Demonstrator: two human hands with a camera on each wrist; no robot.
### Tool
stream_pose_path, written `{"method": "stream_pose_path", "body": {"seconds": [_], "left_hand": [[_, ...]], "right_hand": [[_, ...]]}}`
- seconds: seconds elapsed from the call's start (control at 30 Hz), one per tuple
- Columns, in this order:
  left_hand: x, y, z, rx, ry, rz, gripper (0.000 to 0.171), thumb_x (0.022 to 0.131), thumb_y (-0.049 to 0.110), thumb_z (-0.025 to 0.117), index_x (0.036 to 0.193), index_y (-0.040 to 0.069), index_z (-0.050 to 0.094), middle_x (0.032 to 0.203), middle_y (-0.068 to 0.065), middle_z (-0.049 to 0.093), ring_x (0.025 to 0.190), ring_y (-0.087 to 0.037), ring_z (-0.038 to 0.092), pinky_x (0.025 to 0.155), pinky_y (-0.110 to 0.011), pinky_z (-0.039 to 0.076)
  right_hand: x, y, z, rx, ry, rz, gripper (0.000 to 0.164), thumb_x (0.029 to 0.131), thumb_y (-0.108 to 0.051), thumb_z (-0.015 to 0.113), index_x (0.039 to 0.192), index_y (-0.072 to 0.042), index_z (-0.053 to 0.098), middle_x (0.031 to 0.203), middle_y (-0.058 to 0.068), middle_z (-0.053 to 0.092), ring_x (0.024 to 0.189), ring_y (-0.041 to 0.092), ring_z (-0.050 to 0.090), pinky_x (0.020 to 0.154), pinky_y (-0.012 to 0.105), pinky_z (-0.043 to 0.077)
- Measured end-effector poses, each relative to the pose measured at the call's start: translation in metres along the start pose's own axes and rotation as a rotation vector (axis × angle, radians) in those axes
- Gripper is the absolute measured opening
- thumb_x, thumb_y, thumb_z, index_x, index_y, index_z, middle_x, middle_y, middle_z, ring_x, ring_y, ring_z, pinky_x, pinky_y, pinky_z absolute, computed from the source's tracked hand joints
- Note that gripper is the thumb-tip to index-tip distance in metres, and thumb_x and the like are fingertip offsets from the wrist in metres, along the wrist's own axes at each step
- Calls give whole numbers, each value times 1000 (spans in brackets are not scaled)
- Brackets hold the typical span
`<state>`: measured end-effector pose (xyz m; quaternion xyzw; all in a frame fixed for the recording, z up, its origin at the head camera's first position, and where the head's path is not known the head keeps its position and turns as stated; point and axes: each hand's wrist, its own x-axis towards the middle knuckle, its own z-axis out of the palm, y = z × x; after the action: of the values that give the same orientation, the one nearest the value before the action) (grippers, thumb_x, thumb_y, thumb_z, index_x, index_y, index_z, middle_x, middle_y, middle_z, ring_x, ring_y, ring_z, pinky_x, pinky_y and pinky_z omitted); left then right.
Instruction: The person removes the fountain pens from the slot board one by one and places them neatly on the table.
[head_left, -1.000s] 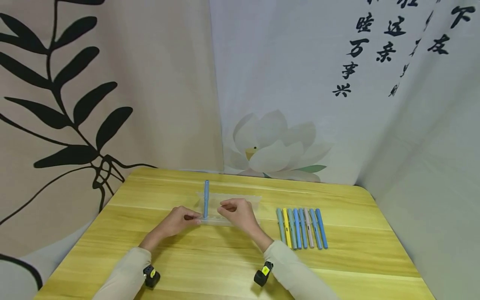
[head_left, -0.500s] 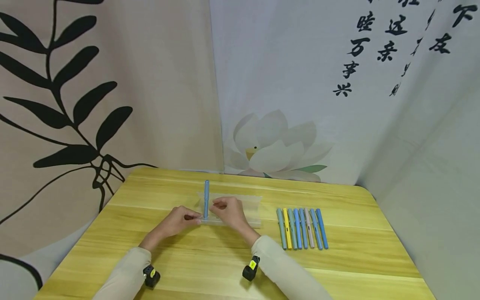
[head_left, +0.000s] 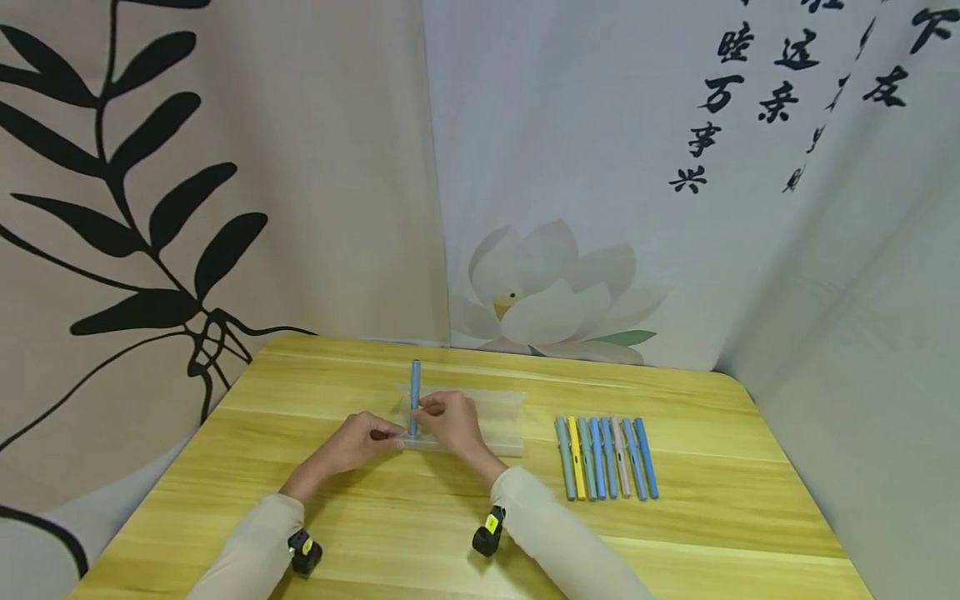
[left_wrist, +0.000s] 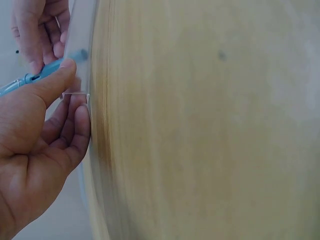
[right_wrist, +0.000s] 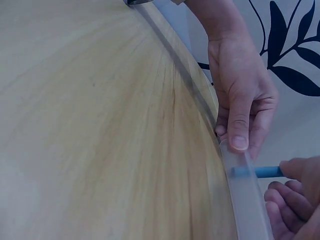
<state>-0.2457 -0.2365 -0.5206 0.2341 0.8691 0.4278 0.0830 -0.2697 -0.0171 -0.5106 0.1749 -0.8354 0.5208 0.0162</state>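
Note:
A translucent plastic pen case (head_left: 501, 423) lies on the table in the head view. A blue pen (head_left: 416, 385) sits at its left end, its lower end inside the case's near edge, seen through the plastic in the right wrist view. My left hand (head_left: 367, 442) grips the case's left near corner, thumb on top and fingers curled beneath, as the left wrist view shows. My right hand (head_left: 452, 423) is at the pen's lower half, pinching it between thumb and fingers. In the right wrist view its thumb (right_wrist: 295, 167) covers part of the pen.
Several capped pens lie side by side to the right, among them a yellow pen (head_left: 576, 458), a grey pen (head_left: 620, 458) and a dark blue pen (head_left: 646, 458). The wooden table (head_left: 720, 508) ends at a printed curtain (head_left: 360, 208) behind.
My right hand has moved left across the case to the blue pen and now pinches it. The left hand has kept its grip on the case's corner.

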Motion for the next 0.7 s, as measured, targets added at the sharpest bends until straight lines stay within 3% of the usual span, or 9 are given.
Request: {"method": "stream_pose_path", "body": {"seconds": [0.33,0.7], "left_hand": [[-1,3,-1,6,2,-7,29,100,22,68,118,0,76,111,-12,76,96,-17,72,78,-26,58],[0,2,1,11,12,-7,28,99,22,69,117,1,76,112,-11,76,97,-19,72,79,-28,58]], "right_hand": [[2,-3,4,-29,4,21,17,94,-15,76,104,-3,79,93,6,79,81,12,74,67,24,58],[3,-6,1,0,39,-14,16,94,-13,74,105,-3,79,92,5,79,80,11,74,67,22,58]]}}
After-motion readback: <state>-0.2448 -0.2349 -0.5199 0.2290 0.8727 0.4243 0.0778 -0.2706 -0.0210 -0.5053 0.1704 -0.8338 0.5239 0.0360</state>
